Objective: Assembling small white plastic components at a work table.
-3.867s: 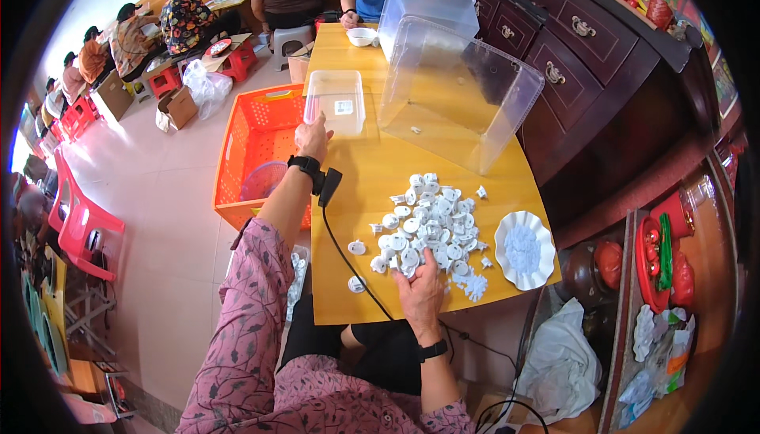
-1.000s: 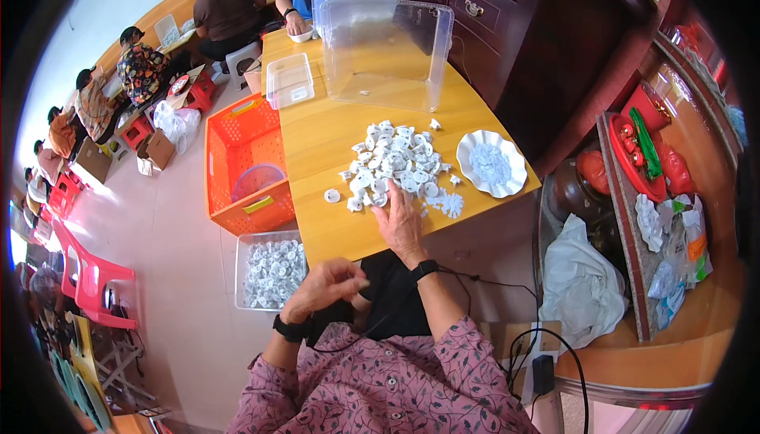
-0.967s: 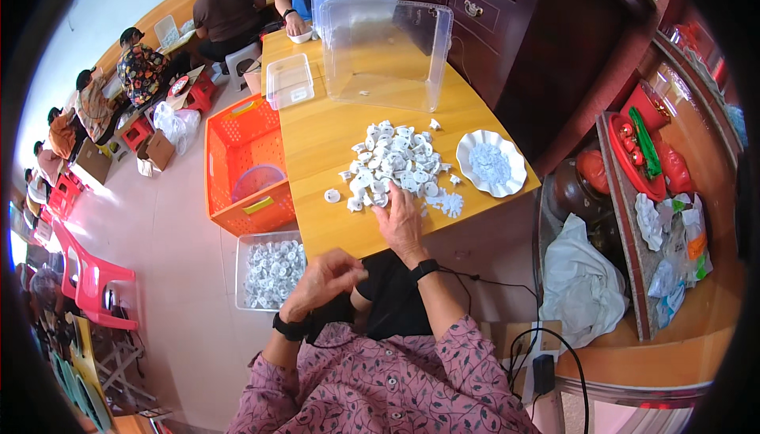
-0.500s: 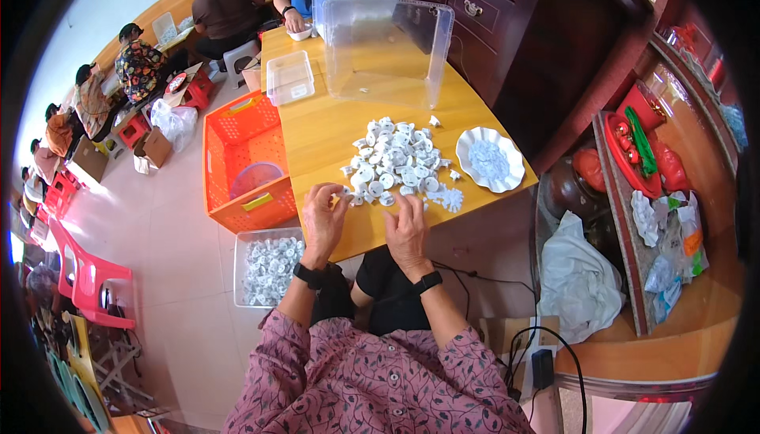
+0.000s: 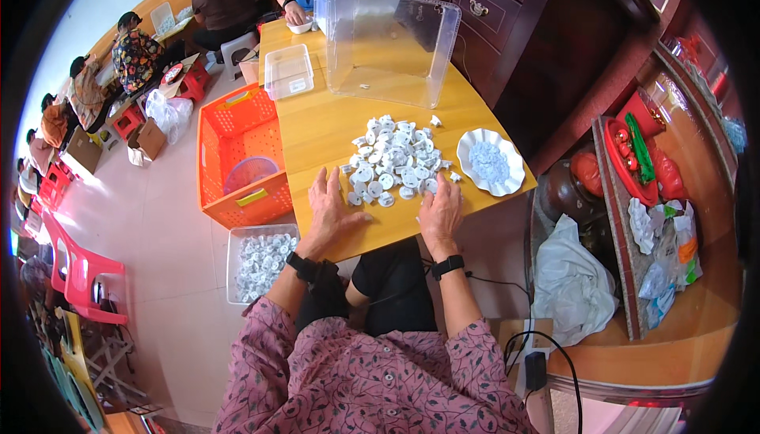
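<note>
A heap of small white plastic parts (image 5: 396, 157) with round discs lies on the yellow wooden table (image 5: 317, 137). My left hand (image 5: 328, 214) rests by the heap's left edge, fingers stretched up and thumb spread wide, holding nothing visible. At the heap's lower right, my right hand (image 5: 440, 216) has its fingers curled down at the table. It covers the spot of the small clear pieces there, and what its fingertips hold is hidden. A scalloped white dish (image 5: 516, 166) to the right contains small pale translucent pieces (image 5: 488, 161).
Clear plastic bins (image 5: 392, 50) and a shallow clear tray (image 5: 288, 72) stand farther up the table. On the floor to the left are an orange crate (image 5: 245, 211) and a clear tub of white parts (image 5: 265, 264). Across the table, another person's hand (image 5: 295, 15) touches a white bowl.
My left hand has opened, its fingers spreading beside the heap. My right hand has moved right, over the small clear pieces by the table's edge. The view has shifted slightly.
</note>
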Available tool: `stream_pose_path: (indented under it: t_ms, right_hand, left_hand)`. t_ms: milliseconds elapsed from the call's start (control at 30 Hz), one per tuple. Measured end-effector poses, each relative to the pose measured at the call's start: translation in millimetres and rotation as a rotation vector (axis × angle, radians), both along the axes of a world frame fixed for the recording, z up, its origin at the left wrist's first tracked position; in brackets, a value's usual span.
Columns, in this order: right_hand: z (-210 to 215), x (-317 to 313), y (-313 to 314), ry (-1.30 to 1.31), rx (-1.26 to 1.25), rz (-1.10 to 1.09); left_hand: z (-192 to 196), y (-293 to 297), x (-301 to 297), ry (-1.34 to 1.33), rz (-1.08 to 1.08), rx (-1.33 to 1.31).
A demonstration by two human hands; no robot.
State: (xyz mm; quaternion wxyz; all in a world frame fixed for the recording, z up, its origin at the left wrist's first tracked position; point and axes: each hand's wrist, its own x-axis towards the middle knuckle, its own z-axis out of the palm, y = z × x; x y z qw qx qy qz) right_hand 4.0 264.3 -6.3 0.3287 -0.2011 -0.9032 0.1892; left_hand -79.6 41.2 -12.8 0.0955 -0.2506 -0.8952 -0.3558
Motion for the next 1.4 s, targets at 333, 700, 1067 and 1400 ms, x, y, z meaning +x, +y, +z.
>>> stream_pose_path:
  t_ms: [333,700,1067,1400]
  right_hand:
    - [-1,-39,-9,0.013,0.144,-0.046]
    - [5,-71,-57,-0.015,-0.166,0.269]
    - [27,-33,6,0.084,0.013,0.256]
    - [21,-24,74,-0.297,0.085,0.076]
  left_hand:
    - [-3,5,-7,0.021,-0.046,0.008]
    - [-9,9,-13,0.114,-0.05,-0.015]
    - [-8,10,-17,0.06,0.015,0.074]
    - [0,10,-12,0.014,-0.01,0.116]
